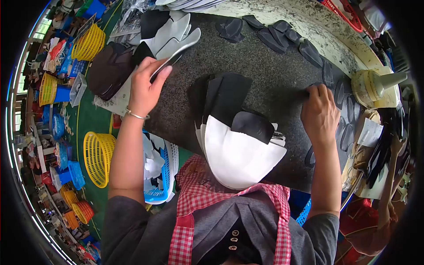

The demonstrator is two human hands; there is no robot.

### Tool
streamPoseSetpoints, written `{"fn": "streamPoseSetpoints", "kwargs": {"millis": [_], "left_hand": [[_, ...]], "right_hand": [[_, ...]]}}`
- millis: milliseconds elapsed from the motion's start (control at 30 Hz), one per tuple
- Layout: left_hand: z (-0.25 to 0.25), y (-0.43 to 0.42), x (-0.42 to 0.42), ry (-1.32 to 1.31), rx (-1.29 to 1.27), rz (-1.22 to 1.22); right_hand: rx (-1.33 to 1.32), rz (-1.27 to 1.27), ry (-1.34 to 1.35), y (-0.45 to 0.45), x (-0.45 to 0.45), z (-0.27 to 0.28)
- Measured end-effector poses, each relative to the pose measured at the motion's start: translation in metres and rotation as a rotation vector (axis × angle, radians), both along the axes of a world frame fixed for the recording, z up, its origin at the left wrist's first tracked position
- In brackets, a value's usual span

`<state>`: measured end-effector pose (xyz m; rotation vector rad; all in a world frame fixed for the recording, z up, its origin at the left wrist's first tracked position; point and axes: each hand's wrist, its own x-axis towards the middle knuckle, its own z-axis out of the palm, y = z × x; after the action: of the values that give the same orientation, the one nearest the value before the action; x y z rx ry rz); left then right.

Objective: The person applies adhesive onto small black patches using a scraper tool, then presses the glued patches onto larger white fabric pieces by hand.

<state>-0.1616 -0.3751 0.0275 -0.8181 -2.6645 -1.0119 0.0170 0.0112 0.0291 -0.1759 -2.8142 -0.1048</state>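
Note:
My left hand (148, 84) pinches a thin curved piece (179, 48), pale on one face and dark on the other, over the table's left part. Near the table's right side, my right hand (320, 104) has its fingers bent down together at a small black piece (312, 88), mostly hidden beneath them. Between my hands lies a stack of white pieces (243, 154) with black pieces (227, 97) fanned out above it. A smaller black piece (253, 126) rests on the white ones. Several black oval pieces (310, 53) lie along the table's far and right edges.
The dark speckled table (176, 112) holds grey-white pieces (170, 37) and dark brown pieces (108, 73) at left. A cream container (369, 88) with a nozzle stands at right. Baskets (99, 159) are at the left. Another person's arm (388, 176) shows at far right.

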Motion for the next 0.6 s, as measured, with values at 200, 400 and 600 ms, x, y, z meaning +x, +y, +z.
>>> {"fn": "streamPoseSetpoints", "kwargs": {"millis": [200,400,600], "left_hand": [[0.051,0.052,0.104,0.47,-0.086,-0.569],[0.031,0.073,0.14,0.008,-0.109,-0.917],[0.058,0.073,0.114,-1.01,0.454,-0.388]], "right_hand": [[-0.457,-0.037,0.265,0.004,0.012,0.027],[-1.204,-0.027,0.371,0.005,0.039,0.035],[-1.855,0.096,0.048,-0.063,0.059,0.05]]}}
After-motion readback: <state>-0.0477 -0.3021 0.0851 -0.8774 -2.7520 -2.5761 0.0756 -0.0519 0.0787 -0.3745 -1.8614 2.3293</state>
